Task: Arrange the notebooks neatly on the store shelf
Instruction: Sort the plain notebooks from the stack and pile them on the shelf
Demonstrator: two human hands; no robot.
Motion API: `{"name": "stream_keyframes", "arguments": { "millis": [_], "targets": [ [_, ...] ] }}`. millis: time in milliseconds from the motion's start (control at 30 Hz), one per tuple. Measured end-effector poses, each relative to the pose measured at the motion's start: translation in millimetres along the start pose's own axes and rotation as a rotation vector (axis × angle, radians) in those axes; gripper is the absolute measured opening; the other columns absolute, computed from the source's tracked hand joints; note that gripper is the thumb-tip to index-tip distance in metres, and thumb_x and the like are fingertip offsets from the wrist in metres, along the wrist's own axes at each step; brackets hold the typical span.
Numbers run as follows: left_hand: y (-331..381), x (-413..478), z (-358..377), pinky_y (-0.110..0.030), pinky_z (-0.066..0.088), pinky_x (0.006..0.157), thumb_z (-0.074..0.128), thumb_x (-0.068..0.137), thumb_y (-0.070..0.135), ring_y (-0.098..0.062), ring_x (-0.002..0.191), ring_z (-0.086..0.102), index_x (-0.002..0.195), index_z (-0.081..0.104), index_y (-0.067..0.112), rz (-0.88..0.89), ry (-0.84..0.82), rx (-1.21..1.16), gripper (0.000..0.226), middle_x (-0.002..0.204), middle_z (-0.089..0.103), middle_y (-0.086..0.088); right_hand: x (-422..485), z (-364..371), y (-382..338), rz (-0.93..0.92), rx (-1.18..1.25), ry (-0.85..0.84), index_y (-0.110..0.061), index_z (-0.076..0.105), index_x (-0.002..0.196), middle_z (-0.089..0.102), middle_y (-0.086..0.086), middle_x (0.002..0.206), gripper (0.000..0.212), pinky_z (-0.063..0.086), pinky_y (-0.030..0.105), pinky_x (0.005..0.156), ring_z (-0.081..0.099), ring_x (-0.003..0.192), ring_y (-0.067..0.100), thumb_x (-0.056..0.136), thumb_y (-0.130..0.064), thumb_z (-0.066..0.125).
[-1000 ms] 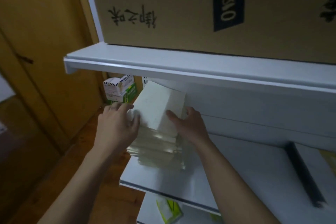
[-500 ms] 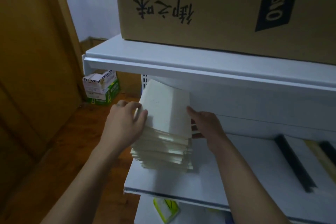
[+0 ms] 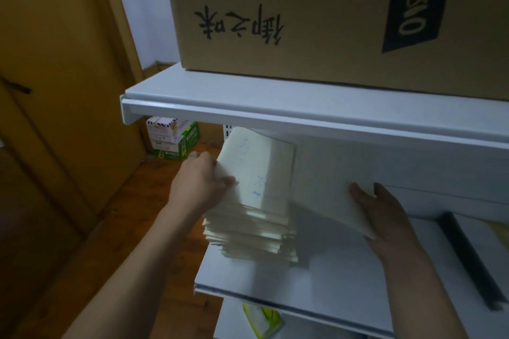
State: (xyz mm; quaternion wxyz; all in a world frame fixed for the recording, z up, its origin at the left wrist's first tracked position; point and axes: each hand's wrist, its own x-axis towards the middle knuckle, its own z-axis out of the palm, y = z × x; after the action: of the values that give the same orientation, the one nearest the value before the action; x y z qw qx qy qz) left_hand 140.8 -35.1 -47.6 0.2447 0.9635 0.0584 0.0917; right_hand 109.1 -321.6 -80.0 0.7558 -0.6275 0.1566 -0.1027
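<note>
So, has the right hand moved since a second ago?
Yes. The right hand has gone rightward, away from the notebook stack on the shelf, gripping one notebook.

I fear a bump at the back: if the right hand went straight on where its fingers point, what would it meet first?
Likely the shelf's white back panel, reached first by the pale notebook that the right hand holds, right of the cream notebook stack; depth is unclear.

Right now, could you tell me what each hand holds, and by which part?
The right hand pinches one loose notebook by its near right edge, thumb on top. The left hand grips the stack at its upper left edge.
</note>
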Motion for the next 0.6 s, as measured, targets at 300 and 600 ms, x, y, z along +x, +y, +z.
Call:
{"name": "stream_keyframes", "arguments": {
  "millis": [300, 600],
  "targets": [
    [25, 4, -8, -0.046, 0.057, 0.076, 0.064, 0.089, 0.019, -0.031, 0.09, 0.062, 0.106, 0.041, 0.01, -0.001, -0.071, -0.107, 0.03, 0.106, 0.06, -0.014, -8, 19, 6, -0.009, 0.129, -0.052, -0.01, 0.065, 0.113, 0.072, 0.01, 0.106, 0.023, 0.057, 0.035, 0.076, 0.069, 0.091, 0.024, 0.09, -0.006, 0.06],
    [64, -57, -3, -0.047, 0.059, 0.064, 0.042, 0.1, 0.035, -0.023, 0.078, 0.066, 0.106, 0.046, 0.017, -0.05, -0.222, -0.749, 0.02, 0.092, 0.064, -0.007, -14, 29, 12, 0.041, 0.099, -0.162, -0.013, 0.068, 0.111, 0.074, 0.004, 0.106, 0.03, 0.055, 0.034, 0.081, 0.07, 0.098, 0.023, 0.081, -0.011, 0.071]
  ]
}}
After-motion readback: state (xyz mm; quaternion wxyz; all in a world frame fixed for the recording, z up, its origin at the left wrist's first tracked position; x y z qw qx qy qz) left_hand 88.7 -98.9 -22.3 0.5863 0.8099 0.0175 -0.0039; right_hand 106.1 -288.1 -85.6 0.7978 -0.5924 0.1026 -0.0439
